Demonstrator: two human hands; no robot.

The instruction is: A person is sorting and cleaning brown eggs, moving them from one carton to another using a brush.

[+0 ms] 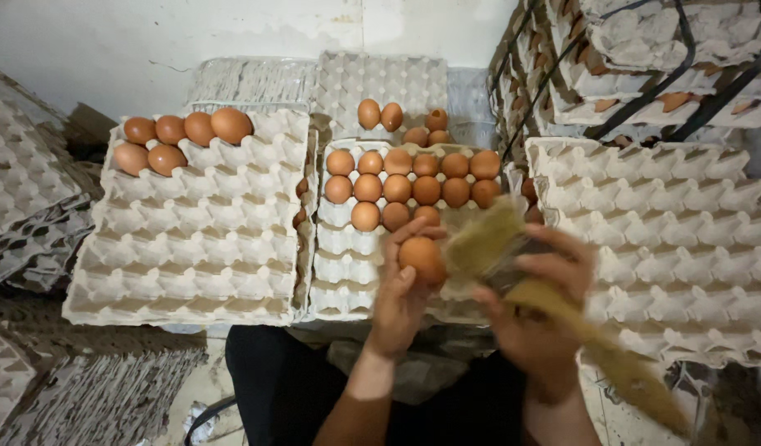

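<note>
My left hand [401, 293] grips a brown egg [421, 258] over the near part of the middle egg tray [347, 272]. My right hand [537, 310] is closed on the wooden handle of a brush [488, 244], blurred by motion; its bristles sit just right of the held egg. The middle tray carries three rows of brown eggs [397, 188] at its far end.
A left tray [190, 248] has several eggs [178, 136] in its far corner. A bare tray [669, 248] lies at right below strapped tray stacks [644, 58]. A far tray [380, 83] carries a few eggs [393, 117]. Stacked trays [25, 190] lie at far left.
</note>
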